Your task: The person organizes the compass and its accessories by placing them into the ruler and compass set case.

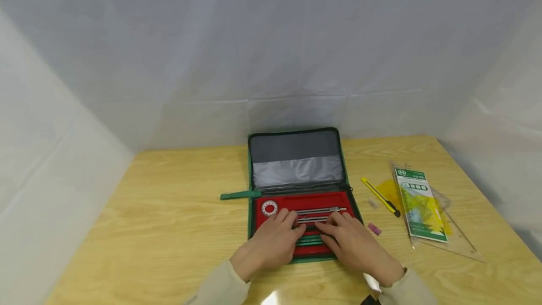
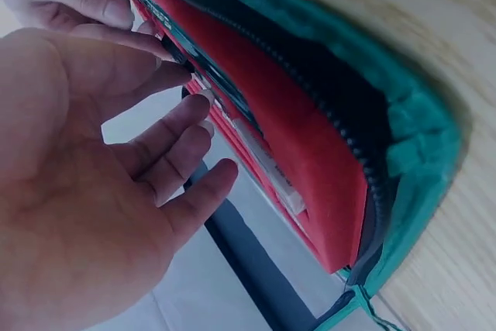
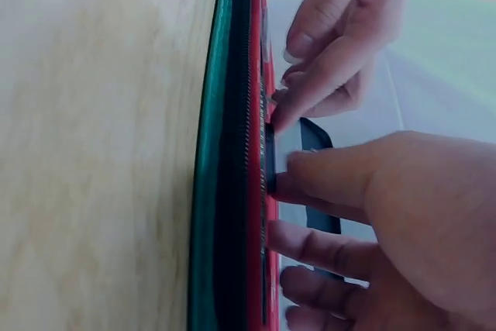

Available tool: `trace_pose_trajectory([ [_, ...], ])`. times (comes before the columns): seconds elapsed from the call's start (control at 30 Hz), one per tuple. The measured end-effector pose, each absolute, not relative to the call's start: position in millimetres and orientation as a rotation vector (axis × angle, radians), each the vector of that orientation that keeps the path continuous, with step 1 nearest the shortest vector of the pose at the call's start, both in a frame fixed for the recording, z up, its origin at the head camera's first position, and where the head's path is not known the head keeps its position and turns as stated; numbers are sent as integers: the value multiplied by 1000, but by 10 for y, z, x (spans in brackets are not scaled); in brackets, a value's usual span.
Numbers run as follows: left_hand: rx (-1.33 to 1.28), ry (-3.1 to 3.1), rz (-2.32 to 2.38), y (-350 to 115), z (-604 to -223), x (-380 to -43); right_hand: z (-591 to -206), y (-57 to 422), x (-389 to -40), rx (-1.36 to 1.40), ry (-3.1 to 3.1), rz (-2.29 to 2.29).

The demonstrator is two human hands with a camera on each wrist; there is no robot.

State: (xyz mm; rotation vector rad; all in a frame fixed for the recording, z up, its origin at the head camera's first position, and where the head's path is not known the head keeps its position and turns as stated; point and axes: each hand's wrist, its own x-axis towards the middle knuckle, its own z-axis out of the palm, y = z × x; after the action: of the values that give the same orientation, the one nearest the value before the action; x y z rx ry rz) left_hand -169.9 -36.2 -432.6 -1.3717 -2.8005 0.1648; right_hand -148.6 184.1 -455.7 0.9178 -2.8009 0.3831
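A green zip case (image 1: 296, 149) lies unfolded, its grey-lined lid at the back. Its red tray (image 1: 313, 200) holds a white ring-shaped piece (image 1: 269, 208), metal drawing tools (image 1: 319, 211) and a flat green piece (image 1: 310, 240). My left hand (image 1: 275, 240) reaches over the tray from the left, fingers loosely bent, one fingertip touching a small black piece (image 3: 270, 156) set in the tray. From the other side, my right hand (image 1: 353, 244) touches the same piece with thumb and forefinger. Its exact kind is hidden by the fingers.
Right of the case lie a yellow utility knife (image 1: 381, 196), a small purple object (image 1: 374, 229) and a green-and-white packet (image 1: 421, 206) on clear set squares (image 1: 459, 244). A green strap (image 1: 237, 195) sticks out left on the wooden table (image 1: 169, 211). White sheeting (image 1: 271, 51) stands behind.
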Motion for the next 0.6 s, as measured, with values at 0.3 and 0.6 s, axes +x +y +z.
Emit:
trace_pose_trajectory([
  [0.3, -1341, -2774, 143, -359, -4364, -1650, -4570, 1753, -1487, 823, -2725, 372],
  [0.6, -1354, -2755, 23, -429, -4377, -1649, -4616, 1765, -1454, 816, -2694, 381],
])
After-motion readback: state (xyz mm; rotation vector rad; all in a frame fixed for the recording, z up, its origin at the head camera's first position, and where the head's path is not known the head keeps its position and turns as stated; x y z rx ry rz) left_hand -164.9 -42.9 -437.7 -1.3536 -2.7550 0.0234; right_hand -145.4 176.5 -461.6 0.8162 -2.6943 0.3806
